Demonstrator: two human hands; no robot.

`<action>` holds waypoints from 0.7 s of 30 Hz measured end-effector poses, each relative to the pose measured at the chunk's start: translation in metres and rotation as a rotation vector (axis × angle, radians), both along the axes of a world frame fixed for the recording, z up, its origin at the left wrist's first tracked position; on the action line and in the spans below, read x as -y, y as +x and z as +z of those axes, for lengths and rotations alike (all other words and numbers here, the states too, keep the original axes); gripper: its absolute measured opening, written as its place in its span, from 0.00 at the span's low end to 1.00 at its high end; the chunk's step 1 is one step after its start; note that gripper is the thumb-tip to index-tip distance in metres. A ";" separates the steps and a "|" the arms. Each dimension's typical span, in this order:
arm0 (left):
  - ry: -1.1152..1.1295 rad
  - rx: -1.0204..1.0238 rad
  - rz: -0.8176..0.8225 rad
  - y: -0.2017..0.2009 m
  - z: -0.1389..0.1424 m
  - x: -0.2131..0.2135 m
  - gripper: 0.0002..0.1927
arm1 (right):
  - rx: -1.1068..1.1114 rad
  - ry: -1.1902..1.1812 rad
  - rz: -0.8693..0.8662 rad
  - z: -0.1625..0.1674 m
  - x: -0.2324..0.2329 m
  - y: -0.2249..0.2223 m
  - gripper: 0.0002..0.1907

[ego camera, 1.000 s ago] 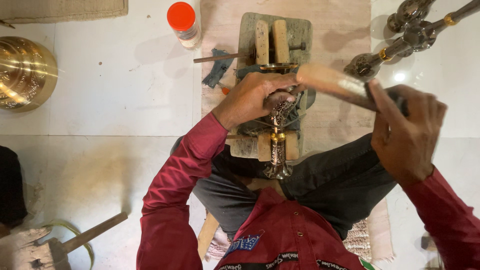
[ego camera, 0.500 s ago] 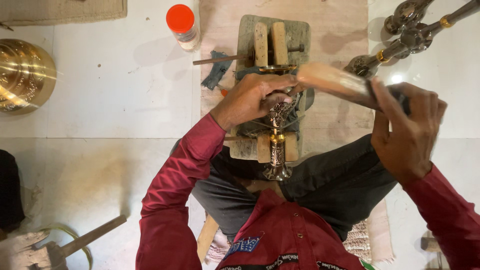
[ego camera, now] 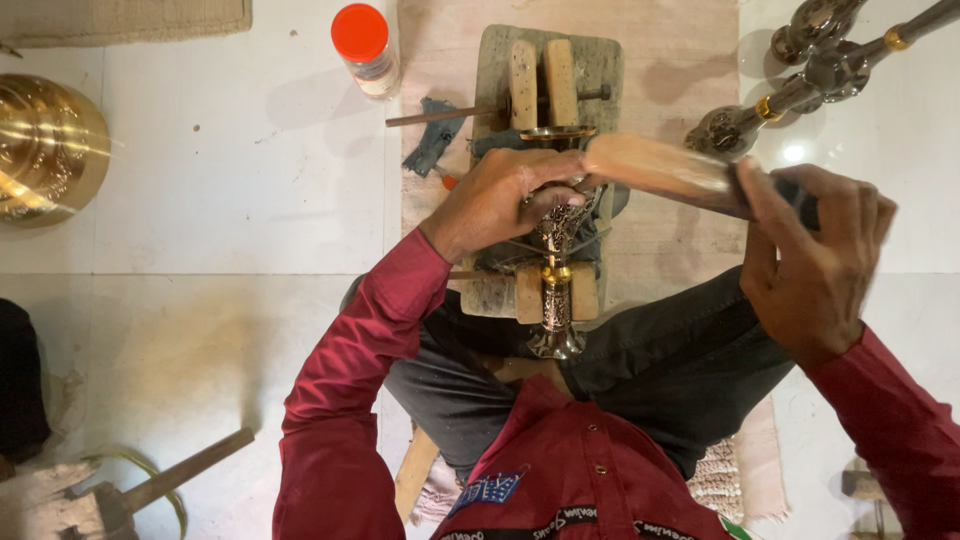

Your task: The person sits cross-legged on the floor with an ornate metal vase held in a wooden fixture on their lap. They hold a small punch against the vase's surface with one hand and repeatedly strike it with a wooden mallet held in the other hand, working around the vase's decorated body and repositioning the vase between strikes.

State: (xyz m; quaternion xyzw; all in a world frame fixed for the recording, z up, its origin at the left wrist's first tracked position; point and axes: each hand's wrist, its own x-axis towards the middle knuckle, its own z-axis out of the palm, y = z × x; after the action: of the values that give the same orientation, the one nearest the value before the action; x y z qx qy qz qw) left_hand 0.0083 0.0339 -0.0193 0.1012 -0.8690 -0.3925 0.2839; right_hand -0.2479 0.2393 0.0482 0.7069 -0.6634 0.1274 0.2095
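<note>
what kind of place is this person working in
Probably a small metalcraft workshop with work done on the floor. An ornate metal piece sits clamped in a wooden vise block, a brass vessel stands nearby, and finished metal pieces lie on the tiles.

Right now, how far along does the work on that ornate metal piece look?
Done: ornate metal piece sits clamped in the wooden vise. In hand: left hand steadies its top, right hand holds the wooden-handled tool against it. How much remains can't be judged.

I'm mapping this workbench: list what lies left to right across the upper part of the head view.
Brass bowl → orange-capped bottle → left hand → wooden block vise → wooden-handled tool → right hand, with ornate metal pieces above it.
</note>
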 end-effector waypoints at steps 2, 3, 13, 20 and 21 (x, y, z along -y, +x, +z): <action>0.031 -0.022 0.009 0.000 -0.001 -0.001 0.21 | 0.387 -0.040 0.043 0.004 -0.003 0.002 0.26; 0.051 -0.031 0.018 0.001 -0.002 -0.001 0.21 | 0.584 -0.053 0.070 0.005 -0.002 0.003 0.25; -0.003 0.008 -0.017 0.001 0.001 0.004 0.20 | 0.093 0.005 0.061 0.000 0.000 -0.002 0.27; 0.053 -0.062 -0.027 0.005 0.000 0.000 0.18 | 0.146 0.010 0.051 0.000 -0.004 -0.005 0.31; 0.008 -0.052 -0.003 0.005 -0.001 0.001 0.17 | 0.158 0.002 0.051 0.001 -0.003 -0.002 0.31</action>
State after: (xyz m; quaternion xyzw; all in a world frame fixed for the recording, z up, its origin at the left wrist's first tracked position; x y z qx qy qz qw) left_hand 0.0133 0.0324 -0.0199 0.0906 -0.8598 -0.3991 0.3054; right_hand -0.2495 0.2425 0.0496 0.7117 -0.6596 0.1874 0.1526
